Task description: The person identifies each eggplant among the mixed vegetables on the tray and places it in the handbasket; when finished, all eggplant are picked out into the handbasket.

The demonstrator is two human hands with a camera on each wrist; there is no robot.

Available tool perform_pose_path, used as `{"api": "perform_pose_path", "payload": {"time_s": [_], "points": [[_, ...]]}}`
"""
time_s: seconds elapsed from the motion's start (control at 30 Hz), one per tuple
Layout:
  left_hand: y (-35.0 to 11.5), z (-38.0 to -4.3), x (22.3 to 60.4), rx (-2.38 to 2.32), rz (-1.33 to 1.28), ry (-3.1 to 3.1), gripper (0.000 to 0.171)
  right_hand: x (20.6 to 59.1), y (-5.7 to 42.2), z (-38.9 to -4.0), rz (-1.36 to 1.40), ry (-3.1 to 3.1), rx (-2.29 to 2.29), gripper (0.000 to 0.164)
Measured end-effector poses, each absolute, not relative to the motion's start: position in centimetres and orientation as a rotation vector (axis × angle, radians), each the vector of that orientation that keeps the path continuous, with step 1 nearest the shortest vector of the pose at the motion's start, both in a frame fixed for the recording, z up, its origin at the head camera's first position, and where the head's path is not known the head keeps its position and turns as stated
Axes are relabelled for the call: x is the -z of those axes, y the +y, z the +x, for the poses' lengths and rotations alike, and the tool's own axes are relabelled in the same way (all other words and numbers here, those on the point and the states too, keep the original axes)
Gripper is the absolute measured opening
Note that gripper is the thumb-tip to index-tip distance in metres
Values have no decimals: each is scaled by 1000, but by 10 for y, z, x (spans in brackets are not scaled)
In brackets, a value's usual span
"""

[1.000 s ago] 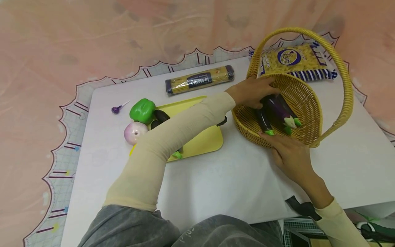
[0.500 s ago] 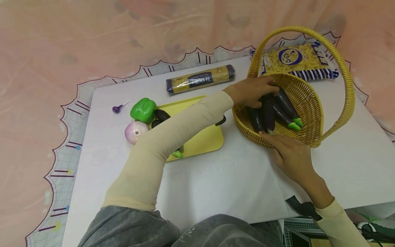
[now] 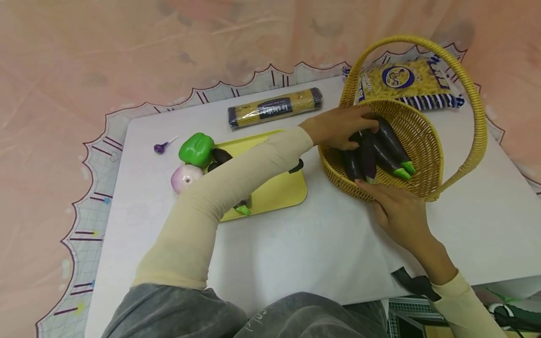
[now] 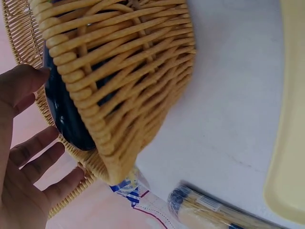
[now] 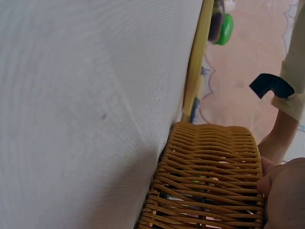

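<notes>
A yellow wicker basket with a tall handle stands on the right of the table, several dark eggplants lying inside. My left hand reaches over its left rim, above the eggplants. In the left wrist view, the fingers of this hand are spread and relaxed, the thumb tip beside a dark eggplant. My right hand holds the basket's near rim; in the right wrist view its fingertips sit at the edge of the weave.
Left of the basket is a yellow tray with more eggplants, partly hidden by my left sleeve. A green bell pepper, an onion and a lollipop lie further left. Spaghetti and a pasta bag lie behind.
The eggplants in the basket have shifted, with their green ends now turned more to the right. My left hand has drawn slightly back to the left. My right hand stays on the rim.
</notes>
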State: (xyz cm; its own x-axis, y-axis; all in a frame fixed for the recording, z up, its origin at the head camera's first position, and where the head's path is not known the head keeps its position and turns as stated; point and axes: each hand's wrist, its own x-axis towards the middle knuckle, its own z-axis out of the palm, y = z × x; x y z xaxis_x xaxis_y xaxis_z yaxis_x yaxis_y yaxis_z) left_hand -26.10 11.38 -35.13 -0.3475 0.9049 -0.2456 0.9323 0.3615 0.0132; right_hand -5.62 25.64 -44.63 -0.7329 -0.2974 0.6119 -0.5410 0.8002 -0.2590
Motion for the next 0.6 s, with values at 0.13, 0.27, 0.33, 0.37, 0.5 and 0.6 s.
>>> {"api": "perform_pose_path", "payload": {"time_s": [0.13,0.27,0.33,0.37,0.5,0.6], "points": [[102,-260,351,148,1696,2402,51,447,255,-57,619,-2406,-589,47],[86,-259,350,116,1674,2402,52,448,255,-58,617,-2399,-591,47],[76,-258,350,107,1655,2402,52,448,255,-58,615,-2395,-592,47],[71,-258,350,103,1650,2404,52,448,255,-58,614,-2394,-592,47],[49,-258,350,53,1669,2405,50,448,255,-58,609,-2393,-599,47],[33,-257,349,8,1694,2411,50,447,255,-58,609,-2400,-605,47]]}}
